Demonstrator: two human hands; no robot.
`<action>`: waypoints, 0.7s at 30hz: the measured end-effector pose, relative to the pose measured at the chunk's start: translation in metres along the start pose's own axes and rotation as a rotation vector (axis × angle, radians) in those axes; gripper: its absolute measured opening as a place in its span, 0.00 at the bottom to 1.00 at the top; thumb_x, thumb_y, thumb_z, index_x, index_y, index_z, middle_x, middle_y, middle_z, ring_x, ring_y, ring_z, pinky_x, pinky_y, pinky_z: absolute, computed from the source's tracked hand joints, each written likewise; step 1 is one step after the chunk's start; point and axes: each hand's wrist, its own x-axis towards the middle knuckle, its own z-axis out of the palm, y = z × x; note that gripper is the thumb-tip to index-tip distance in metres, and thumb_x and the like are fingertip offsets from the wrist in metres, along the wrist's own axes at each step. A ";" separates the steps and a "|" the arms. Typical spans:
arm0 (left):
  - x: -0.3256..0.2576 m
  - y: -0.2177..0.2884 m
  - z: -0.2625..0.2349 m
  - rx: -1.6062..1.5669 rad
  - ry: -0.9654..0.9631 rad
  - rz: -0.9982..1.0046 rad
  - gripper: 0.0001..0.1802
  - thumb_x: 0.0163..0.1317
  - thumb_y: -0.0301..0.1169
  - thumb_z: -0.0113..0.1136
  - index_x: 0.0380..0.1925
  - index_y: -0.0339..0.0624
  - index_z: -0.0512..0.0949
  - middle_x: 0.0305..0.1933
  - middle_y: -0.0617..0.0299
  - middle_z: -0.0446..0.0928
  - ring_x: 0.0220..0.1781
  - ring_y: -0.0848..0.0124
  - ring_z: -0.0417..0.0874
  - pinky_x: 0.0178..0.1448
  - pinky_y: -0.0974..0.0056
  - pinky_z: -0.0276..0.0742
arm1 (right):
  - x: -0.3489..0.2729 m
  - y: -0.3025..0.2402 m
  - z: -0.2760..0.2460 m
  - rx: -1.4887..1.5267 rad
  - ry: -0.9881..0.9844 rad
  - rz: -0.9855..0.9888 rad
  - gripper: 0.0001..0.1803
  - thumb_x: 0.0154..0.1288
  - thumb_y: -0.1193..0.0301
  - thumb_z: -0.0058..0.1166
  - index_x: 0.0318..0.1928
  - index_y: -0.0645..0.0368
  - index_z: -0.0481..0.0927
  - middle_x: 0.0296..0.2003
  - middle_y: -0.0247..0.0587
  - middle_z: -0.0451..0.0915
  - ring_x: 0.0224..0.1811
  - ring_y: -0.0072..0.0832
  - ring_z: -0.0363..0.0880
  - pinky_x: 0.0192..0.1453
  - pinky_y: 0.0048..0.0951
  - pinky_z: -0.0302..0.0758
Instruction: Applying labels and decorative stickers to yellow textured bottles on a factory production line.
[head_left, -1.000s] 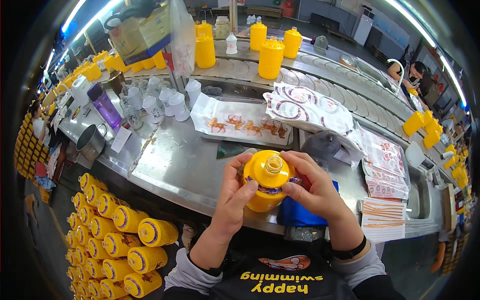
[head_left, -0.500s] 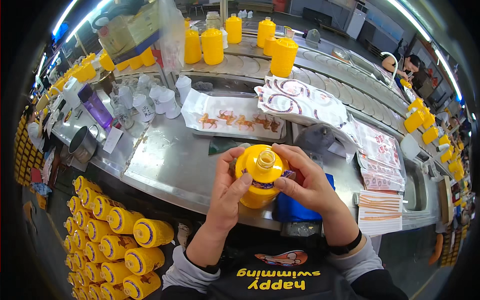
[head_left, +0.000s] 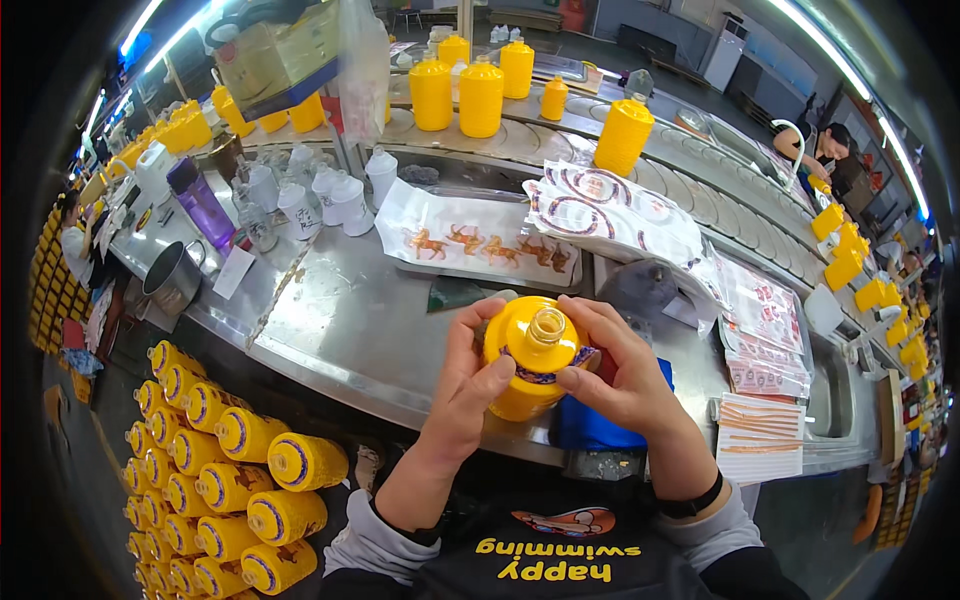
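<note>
Between both hands I hold a yellow bottle (head_left: 515,335) upright, its clear glass mouth facing up. A dark patterned decal band (head_left: 535,376) lies around its shoulder, and the band's end stands loose on the right side. My left hand (head_left: 462,385) wraps the left side, thumb against the front near the band. Against the right side, my right hand (head_left: 632,385) has its thumb close to the loose end and its fingers behind the shoulder. A blue cloth (head_left: 603,425) lies just beyond the bottle's right side, partly under my right hand.
A tray (head_left: 500,277) of horse decals sits behind the bottle, with curved-band decal sheets (head_left: 620,210) to its right. Brown strip decals (head_left: 760,432) lie at right. Finished yellow bottles (head_left: 250,435) are stacked lower left. A conveyor (head_left: 560,145) carries more bottles (head_left: 625,135).
The yellow bottle and both hands have shifted slightly right, still in the same hold. The bottles on the conveyor have travelled to the right.
</note>
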 end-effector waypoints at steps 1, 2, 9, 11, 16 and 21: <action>0.000 0.000 -0.001 -0.030 -0.004 -0.015 0.30 0.66 0.32 0.54 0.65 0.42 0.55 0.62 0.57 0.63 0.66 0.70 0.64 0.72 0.63 0.57 | 0.000 0.000 0.001 0.009 0.007 -0.002 0.35 0.63 0.65 0.63 0.66 0.68 0.66 0.61 0.48 0.67 0.64 0.34 0.68 0.65 0.30 0.67; 0.000 0.001 -0.001 -0.030 -0.002 -0.014 0.30 0.66 0.32 0.54 0.65 0.42 0.55 0.62 0.57 0.63 0.66 0.70 0.64 0.72 0.63 0.57 | 0.000 0.000 0.001 0.018 0.015 -0.003 0.35 0.63 0.66 0.62 0.66 0.68 0.66 0.61 0.48 0.67 0.64 0.34 0.68 0.65 0.29 0.67; 0.001 -0.005 -0.002 -0.007 -0.015 0.015 0.32 0.65 0.34 0.55 0.65 0.42 0.54 0.63 0.56 0.62 0.66 0.69 0.64 0.72 0.62 0.58 | 0.000 -0.001 -0.002 0.042 0.011 0.034 0.35 0.63 0.66 0.62 0.66 0.68 0.66 0.60 0.48 0.67 0.63 0.34 0.68 0.65 0.29 0.67; 0.001 -0.006 -0.001 0.018 -0.018 0.047 0.34 0.64 0.34 0.57 0.66 0.42 0.54 0.63 0.55 0.61 0.66 0.68 0.65 0.72 0.61 0.59 | 0.001 0.000 0.000 -0.001 0.017 -0.004 0.35 0.63 0.65 0.62 0.65 0.68 0.66 0.60 0.48 0.67 0.63 0.34 0.69 0.64 0.30 0.68; 0.002 -0.004 -0.001 0.144 -0.018 0.032 0.38 0.61 0.31 0.61 0.66 0.41 0.52 0.62 0.54 0.61 0.65 0.67 0.66 0.70 0.61 0.63 | 0.001 -0.001 0.000 -0.022 0.021 -0.008 0.35 0.63 0.64 0.62 0.65 0.68 0.66 0.60 0.49 0.68 0.62 0.35 0.70 0.64 0.31 0.69; 0.001 -0.002 0.003 0.129 -0.012 0.029 0.37 0.61 0.31 0.60 0.66 0.40 0.52 0.62 0.54 0.61 0.65 0.67 0.66 0.71 0.61 0.63 | 0.000 0.000 -0.001 -0.017 0.018 0.004 0.36 0.62 0.64 0.63 0.65 0.69 0.65 0.60 0.49 0.67 0.63 0.35 0.70 0.64 0.31 0.69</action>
